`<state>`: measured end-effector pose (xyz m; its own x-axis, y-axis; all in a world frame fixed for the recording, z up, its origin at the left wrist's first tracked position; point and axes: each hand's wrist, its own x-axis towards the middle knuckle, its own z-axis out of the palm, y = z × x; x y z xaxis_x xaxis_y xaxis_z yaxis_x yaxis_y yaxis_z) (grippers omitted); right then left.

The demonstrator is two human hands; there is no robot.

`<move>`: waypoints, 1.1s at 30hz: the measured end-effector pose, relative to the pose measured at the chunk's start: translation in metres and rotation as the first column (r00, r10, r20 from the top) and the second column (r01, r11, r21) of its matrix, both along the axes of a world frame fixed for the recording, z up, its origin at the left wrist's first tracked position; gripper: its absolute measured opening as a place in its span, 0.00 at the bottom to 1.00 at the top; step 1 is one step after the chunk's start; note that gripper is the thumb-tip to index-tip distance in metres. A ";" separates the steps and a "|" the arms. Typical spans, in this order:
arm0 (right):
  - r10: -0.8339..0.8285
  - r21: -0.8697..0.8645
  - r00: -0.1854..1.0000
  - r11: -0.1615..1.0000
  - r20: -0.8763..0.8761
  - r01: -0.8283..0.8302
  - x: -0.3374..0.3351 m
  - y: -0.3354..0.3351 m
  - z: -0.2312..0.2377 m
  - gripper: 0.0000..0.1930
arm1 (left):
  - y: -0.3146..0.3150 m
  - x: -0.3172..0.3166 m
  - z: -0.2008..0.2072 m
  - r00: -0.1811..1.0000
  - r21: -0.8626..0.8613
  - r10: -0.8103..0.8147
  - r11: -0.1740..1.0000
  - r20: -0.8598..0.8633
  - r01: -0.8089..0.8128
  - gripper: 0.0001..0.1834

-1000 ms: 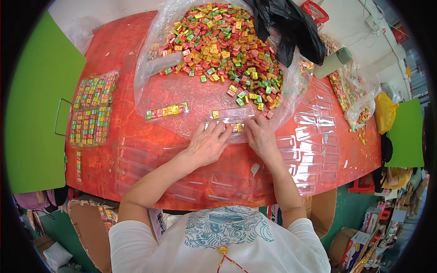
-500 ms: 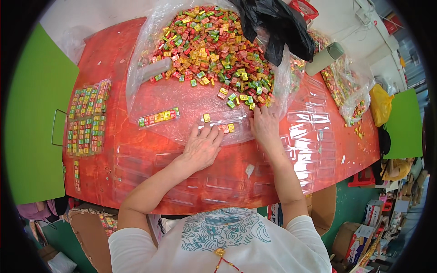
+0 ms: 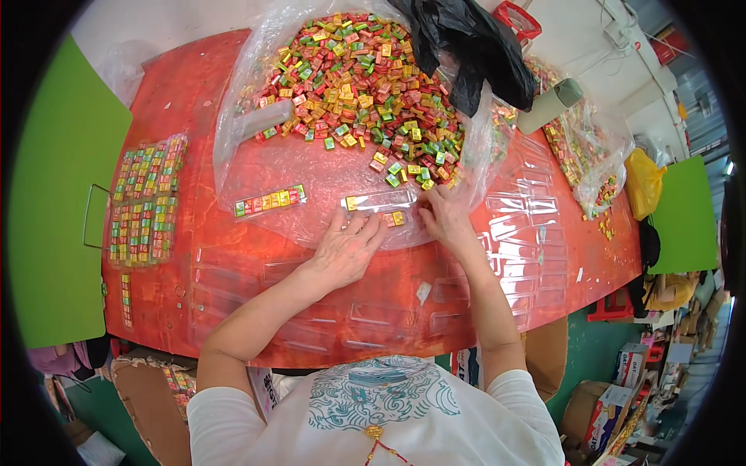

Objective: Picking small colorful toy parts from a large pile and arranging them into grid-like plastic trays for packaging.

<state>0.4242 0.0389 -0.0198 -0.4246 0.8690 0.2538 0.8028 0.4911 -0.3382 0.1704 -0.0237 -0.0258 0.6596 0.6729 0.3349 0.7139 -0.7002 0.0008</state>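
Note:
A clear plastic tray [image 3: 381, 201] lies flat in front of me on the sheet of clear plastic, with one yellow wrapped candy [image 3: 351, 203] at its left end. Along its near side sit a few more small wrapped candies [image 3: 398, 218], partly covered by fingers. My left hand [image 3: 346, 248] has its bent fingers over the tray's near edge and these candies. At the tray's right end, my right hand [image 3: 448, 217] has thumb and fingers brought together; what they pinch is hidden. Left of the tray rests a filled strip of candies [image 3: 270, 201].
Beyond my hands a large heap of candies [image 3: 350, 85] fills an opened clear bag. A black plastic bag [image 3: 474, 46] overhangs it. Filled strips [image 3: 148, 202] lie at the left, empty clear trays [image 3: 524, 233] at the right. A bag of candies [image 3: 583, 147] stands far right.
My right hand has drawn slightly nearer, from the edge of the heap to the tray's right end. My left hand has stayed almost in place.

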 end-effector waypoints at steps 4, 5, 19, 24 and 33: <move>-0.082 -0.037 0.990 0.996 -0.116 0.078 -0.001 -0.004 -0.003 0.14 | 0.002 0.001 0.001 0.998 -0.005 -0.032 0.999 -0.049 0.031 0.27; -0.091 -0.018 0.993 0.996 -0.077 0.090 -0.003 -0.004 -0.003 0.13 | 0.001 0.001 -0.001 0.996 0.013 -0.045 0.999 -0.075 0.046 0.27; 0.027 0.039 0.996 0.999 -0.079 -0.024 -0.022 -0.018 0.019 0.13 | 0.017 0.029 -0.001 0.997 -0.189 0.000 0.982 0.083 0.016 0.32; 0.076 0.004 0.997 0.997 -0.033 -0.076 -0.025 -0.018 0.017 0.15 | 0.021 0.019 -0.018 0.977 -0.290 0.051 0.957 0.207 0.011 0.27; 0.147 -0.085 0.989 0.986 -0.011 -0.147 -0.037 -0.019 0.011 0.14 | 0.027 0.009 -0.025 0.935 -0.229 -0.013 0.968 0.353 0.100 0.13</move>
